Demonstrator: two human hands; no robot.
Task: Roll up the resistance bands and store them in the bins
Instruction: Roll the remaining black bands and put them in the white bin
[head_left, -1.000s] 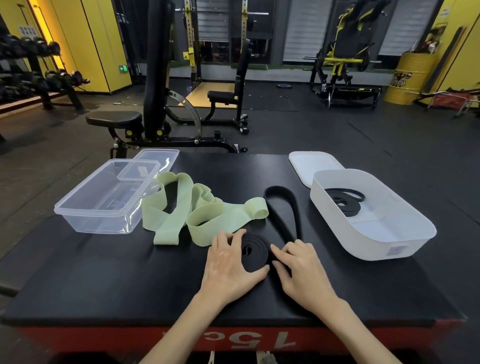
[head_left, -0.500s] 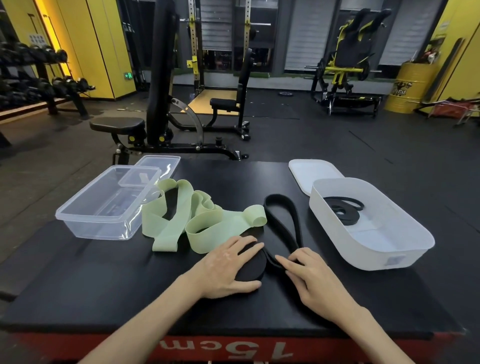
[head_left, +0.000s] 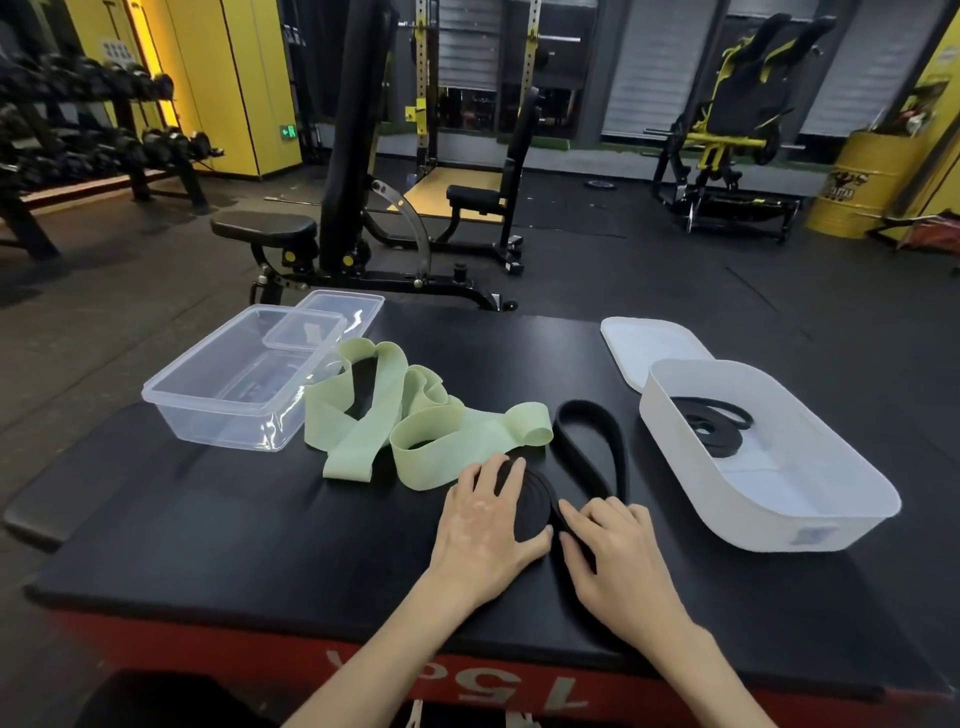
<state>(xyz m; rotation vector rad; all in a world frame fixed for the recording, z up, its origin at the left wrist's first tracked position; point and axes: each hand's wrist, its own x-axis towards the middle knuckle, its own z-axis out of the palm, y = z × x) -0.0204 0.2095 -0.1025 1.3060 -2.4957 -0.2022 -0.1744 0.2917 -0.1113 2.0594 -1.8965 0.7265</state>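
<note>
Gym benches, a dumbbell rack and yellow walls lay behind the black padded tabletop (head_left: 260, 545) where the work went on. The left hand (head_left: 488, 514) lay flat, fingers spread, on the coiled part of a black flat rubber resistance band (head_left: 535, 499), thumb against the coil's near edge. The right hand (head_left: 618, 545) sat just beside it with bent fingers on the strand feeding into the coil; whether it pinched the strand or only pressed on it could not be told. Beyond the right hand the unrolled remainder of the band ran out as a long loop (head_left: 621, 452).

The step in hand looked like rolling this band, roughly half done. The next move would call for the left hand to keep the coil from springing open while the right fed in the remaining loop, then both to carry the roll rightward.

Just beyond the left hand lay a pale green wide elastic band (head_left: 415, 441), crumpled and not rolled. Further left stood a clear rectangular plastic bin (head_left: 218, 431). Right of the right hand stood a white oval bin (head_left: 727, 499) holding a rolled black band (head_left: 711, 431), its white lid (head_left: 649, 343) behind it.
</note>
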